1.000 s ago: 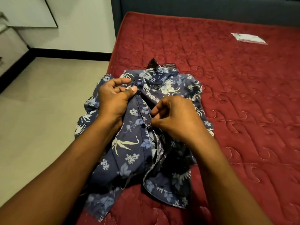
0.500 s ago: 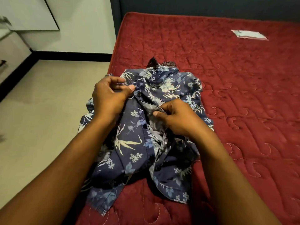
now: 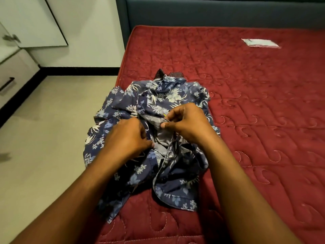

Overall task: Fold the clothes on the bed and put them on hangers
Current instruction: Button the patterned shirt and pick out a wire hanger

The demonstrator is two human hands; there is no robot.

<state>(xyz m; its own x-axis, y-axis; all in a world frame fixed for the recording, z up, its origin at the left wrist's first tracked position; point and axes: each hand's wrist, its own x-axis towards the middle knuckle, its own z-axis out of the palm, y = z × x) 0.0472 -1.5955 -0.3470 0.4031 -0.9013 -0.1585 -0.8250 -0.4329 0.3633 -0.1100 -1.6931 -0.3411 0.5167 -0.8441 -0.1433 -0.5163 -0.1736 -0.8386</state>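
Crumpled blue shirt with white flowers (image 3: 172,97), lying on the near left part of the red quilted mattress (image 3: 255,120), left side hanging a little over the edge; small dark checked collar (image 3: 175,74) at the far end, toward the headboard; front open in the middle, pale grey inside showing. Left hand (image 3: 128,138) on the left front flap, fingers curled in and gripping the cloth; right hand (image 3: 186,124) just beside it on the right front flap, thumb and fingers pinching the edge; both hands close together, bare arms reaching in from the bottom. Flat white paper-like packet (image 3: 260,43) far off on the mattress, well apart from the shirt; dark blue padded headboard (image 3: 211,13) behind; pale smooth floor (image 3: 44,138) to the left; pale cabinet with a dark drawer handle (image 3: 15,71) at the far left, near a white wall with a black strip at the bottom.
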